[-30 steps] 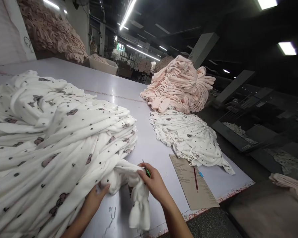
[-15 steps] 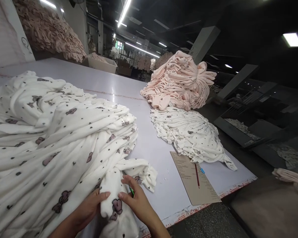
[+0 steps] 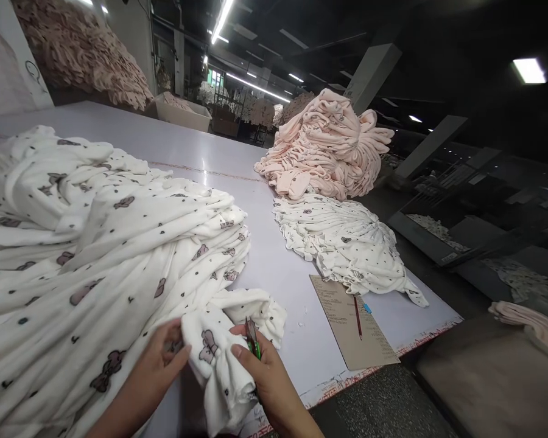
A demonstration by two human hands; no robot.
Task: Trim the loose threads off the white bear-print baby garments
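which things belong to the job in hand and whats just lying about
Seemingly in use:
white fabric fold with mauve figures, at left hand and right hand
green-handled metal snips, in right hand
large white spotted fabric heap

Apparently lying about:
pale pink fabric heap
smaller white spotted fabric pile
brown printed card
thin dark red pen or pencil

Ceiling lights (image 3: 222, 20) glare from deep gloom, and a bright streak (image 3: 204, 173) marks the tabletop (image 3: 262, 249).
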